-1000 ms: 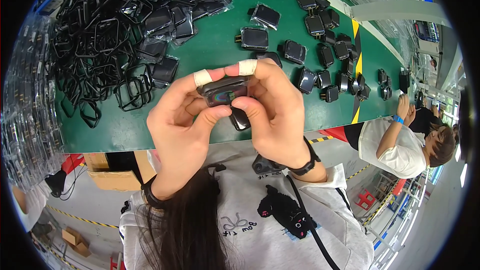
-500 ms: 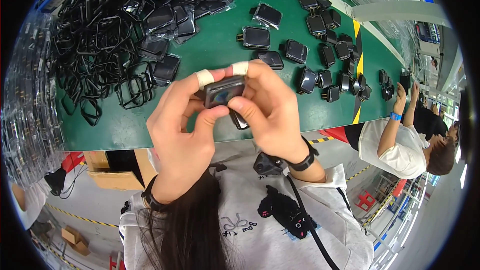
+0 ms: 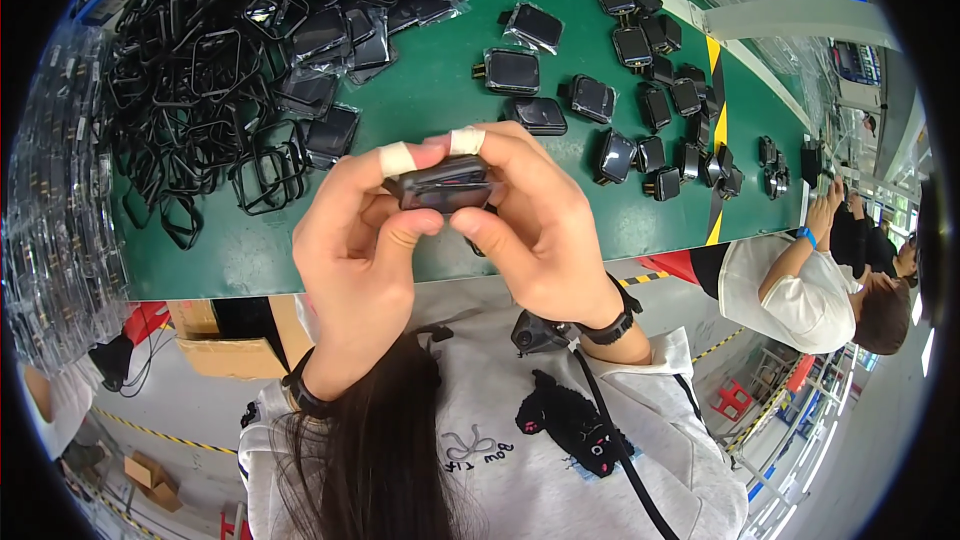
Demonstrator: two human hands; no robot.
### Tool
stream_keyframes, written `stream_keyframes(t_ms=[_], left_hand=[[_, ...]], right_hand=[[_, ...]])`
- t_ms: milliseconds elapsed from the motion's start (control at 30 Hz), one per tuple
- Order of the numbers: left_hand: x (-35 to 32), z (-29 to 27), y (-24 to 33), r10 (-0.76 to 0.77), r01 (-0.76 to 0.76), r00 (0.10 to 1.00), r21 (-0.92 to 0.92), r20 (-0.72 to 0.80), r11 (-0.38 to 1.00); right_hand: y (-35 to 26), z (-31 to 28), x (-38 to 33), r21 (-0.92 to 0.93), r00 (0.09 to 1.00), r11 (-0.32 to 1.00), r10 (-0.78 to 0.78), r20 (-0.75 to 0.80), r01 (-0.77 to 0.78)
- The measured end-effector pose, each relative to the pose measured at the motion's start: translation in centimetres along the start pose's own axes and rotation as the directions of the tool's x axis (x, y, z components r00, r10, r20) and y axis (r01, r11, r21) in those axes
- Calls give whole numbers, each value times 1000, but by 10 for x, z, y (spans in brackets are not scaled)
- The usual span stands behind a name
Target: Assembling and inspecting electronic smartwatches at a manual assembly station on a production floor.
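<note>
A small black smartwatch-like case point(image 3: 445, 186) with a glossy face and rounded corners is held between my two hands above the table's near edge. My left hand point(image 3: 358, 235) pinches its left end, thumb below and taped forefinger along the top. At the other end my right hand point(image 3: 545, 215) grips it the same way, with white tape on that forefinger too. A dark piece under the case, by my right thumb, is mostly hidden. Just beyond my fingers lies a black rectangular unit point(image 3: 537, 116) on the green table point(image 3: 400, 125).
Black rectangular frames point(image 3: 215, 90) are heaped at the left, beside film-wrapped dark panels point(image 3: 330, 35). Several black units point(image 3: 655, 110) stand at the right near yellow-black tape point(image 3: 714, 220). Clear plastic trays point(image 3: 55, 180) are stacked far left. A co-worker point(image 3: 800, 290) sits at the right.
The case has tilted in my fingers, so its face shows at a flatter angle. Both thumbs have shifted to its lower edge. The co-worker's hands have come down slightly.
</note>
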State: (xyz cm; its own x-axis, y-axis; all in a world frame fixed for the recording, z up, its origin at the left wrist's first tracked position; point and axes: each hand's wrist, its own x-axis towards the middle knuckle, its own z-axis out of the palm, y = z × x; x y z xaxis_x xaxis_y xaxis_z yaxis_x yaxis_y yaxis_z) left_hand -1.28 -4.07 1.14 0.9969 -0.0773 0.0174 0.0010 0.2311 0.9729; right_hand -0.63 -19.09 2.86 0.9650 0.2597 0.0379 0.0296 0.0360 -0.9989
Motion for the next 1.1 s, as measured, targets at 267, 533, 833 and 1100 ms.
stream_keyframes(t_ms=[267,533,833,1100], left_hand=[[1,9,2,-10,10,1000,-43,-5,999],[0,4,-6,112,-112,994,-34,5,993],[-1,1,-3,9,-4,999,-121,42,993],[-1,4,-4,-10,14,1000,-133,28,991]], right_hand=[[3,-6,-1,-191,999,981,15,-40,-22],[11,-4,-4,-230,994,968,-108,-12,102],[0,-11,3,-199,999,979,-44,31,49],[4,-5,4,-167,988,986,-47,-148,22]])
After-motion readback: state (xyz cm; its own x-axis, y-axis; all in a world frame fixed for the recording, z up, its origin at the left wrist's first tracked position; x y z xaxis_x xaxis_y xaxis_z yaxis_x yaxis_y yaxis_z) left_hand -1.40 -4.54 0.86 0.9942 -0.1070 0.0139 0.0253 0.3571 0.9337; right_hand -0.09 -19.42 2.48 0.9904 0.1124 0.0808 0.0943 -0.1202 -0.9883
